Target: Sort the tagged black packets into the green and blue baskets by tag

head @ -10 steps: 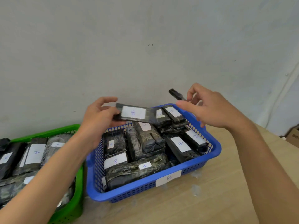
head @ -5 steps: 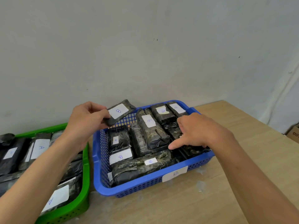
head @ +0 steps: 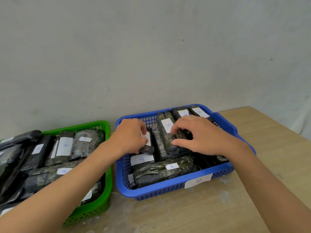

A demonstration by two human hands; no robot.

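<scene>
**Both hands in the blue basket**

Blue basket: stood on the table by the wall, with a paper label on its front. It was filled with black packets tagged B.

Left hand: gripped a small packet at the basket's left rear, with fingers curled over its tag. The packet lay on top of others.

Right hand: was near the left hand but not touching it. Its fingers curled over the long packet tagged B in the middle row, thumb against its side.

Green basket: stood just left of the blue one and held packets tagged A.
</scene>
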